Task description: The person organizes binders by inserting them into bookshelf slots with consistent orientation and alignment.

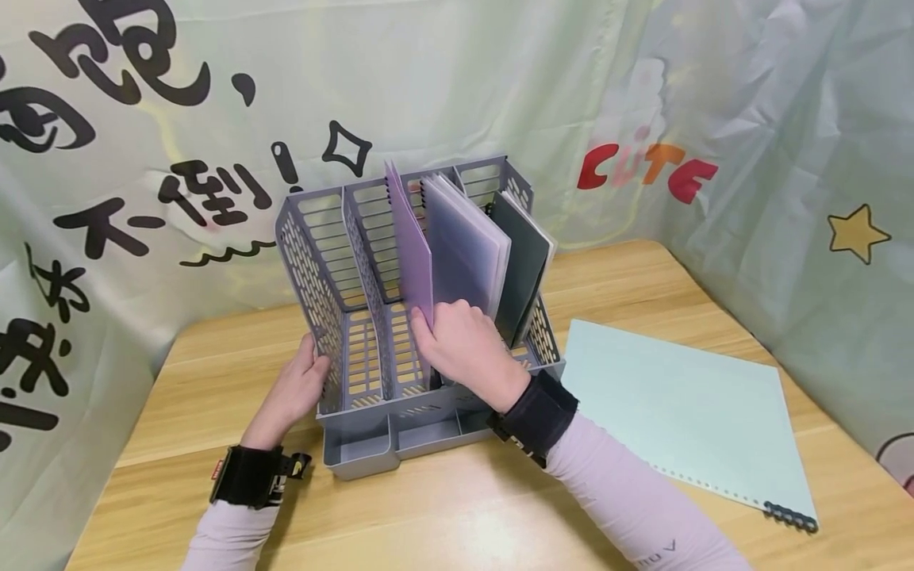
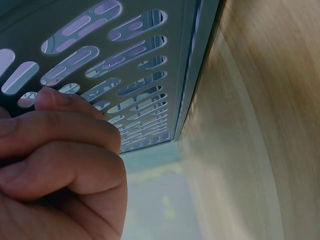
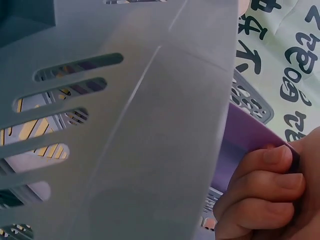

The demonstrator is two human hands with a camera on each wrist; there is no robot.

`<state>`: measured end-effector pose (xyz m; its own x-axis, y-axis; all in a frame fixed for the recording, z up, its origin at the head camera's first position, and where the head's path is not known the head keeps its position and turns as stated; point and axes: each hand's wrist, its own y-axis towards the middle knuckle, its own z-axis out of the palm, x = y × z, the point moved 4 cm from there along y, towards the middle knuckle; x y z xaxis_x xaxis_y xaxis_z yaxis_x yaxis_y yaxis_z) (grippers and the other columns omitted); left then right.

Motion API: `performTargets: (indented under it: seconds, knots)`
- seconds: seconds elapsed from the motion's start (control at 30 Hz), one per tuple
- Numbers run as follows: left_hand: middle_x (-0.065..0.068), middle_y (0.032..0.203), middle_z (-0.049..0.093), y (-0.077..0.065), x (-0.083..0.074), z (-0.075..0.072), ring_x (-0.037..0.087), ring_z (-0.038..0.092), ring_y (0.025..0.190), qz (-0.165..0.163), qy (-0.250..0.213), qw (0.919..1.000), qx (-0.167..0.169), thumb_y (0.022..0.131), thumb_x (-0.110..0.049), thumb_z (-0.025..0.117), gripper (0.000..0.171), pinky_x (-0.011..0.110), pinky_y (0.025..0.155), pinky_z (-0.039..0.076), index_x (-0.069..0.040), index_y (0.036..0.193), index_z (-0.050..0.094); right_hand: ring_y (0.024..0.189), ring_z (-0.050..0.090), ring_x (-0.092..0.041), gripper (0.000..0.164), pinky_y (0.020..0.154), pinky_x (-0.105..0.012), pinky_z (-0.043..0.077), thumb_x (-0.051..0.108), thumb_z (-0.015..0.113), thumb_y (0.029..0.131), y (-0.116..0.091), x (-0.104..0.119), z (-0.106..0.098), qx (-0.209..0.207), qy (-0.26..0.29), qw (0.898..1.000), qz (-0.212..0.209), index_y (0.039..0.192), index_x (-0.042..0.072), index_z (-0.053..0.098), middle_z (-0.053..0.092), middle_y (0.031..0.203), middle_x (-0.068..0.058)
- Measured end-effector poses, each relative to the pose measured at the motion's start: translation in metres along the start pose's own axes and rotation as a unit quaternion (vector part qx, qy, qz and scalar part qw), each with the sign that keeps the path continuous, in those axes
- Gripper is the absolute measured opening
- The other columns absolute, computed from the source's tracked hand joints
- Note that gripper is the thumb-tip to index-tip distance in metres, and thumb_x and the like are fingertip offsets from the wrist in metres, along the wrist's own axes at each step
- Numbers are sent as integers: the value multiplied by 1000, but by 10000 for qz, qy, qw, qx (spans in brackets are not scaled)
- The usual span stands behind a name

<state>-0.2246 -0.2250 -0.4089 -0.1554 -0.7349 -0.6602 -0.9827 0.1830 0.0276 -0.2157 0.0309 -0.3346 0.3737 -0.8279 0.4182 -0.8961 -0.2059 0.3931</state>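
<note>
A grey desk file organizer (image 1: 367, 277) with upright slots and perforated walls stands on the table. My right hand (image 1: 467, 345) pinches the near edge of a thin purple notebook (image 1: 412, 246), which stands upright inside a slot with its dark coil at the back. In the right wrist view the fingers (image 3: 270, 180) curl at the purple edge. My left hand (image 1: 296, 388) grips the front edge of the organizer's left side wall; its curled fingers (image 2: 75, 135) show against the perforated panel. Beside the purple notebook stand a translucent-covered notebook (image 1: 467, 246) and a dark green one (image 1: 517, 274).
A pale green cover sheet (image 1: 685, 404) with punched holes and a piece of black coil (image 1: 789, 517) at its corner lies on the table to the right. Small open compartments (image 1: 428, 432) run along the organizer's front. A printed cloth (image 1: 457, 79) hangs behind the wooden table (image 1: 457, 515).
</note>
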Motion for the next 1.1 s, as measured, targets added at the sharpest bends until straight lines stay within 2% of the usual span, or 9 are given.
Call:
performTargets:
  seconds: [0.27,0.53,0.8,1.1]
  knots:
    - [31,144,34,0,0,0,47,41,122,-10,15,10000,-43,104,-18,28,53,61,93,36,-2,153,14,40,47,-12,55,34,-27,36,43,35,98,-2,0,-3,2,-30,9999,-162,51,18,47,44,49,4]
    - [32,143,34,0,0,0,48,42,121,-25,4,10000,-34,104,-17,29,53,61,92,37,-1,153,14,37,44,-10,59,33,-26,33,46,34,99,-7,-1,-5,56,63,9997,-237,49,18,43,35,46,7]
    - [31,144,33,-1,0,0,48,40,122,-52,49,10000,-67,104,-19,28,54,61,92,37,-1,153,14,37,42,-10,65,34,-27,30,59,32,98,-11,1,-10,53,159,9994,-310,48,17,39,27,46,9]
    - [31,144,34,-1,0,0,47,43,120,-38,22,10000,-66,105,-19,29,54,61,90,38,-2,154,14,35,29,-8,69,34,-26,23,67,32,94,-15,-2,-16,170,222,9987,-424,47,16,34,19,45,11]
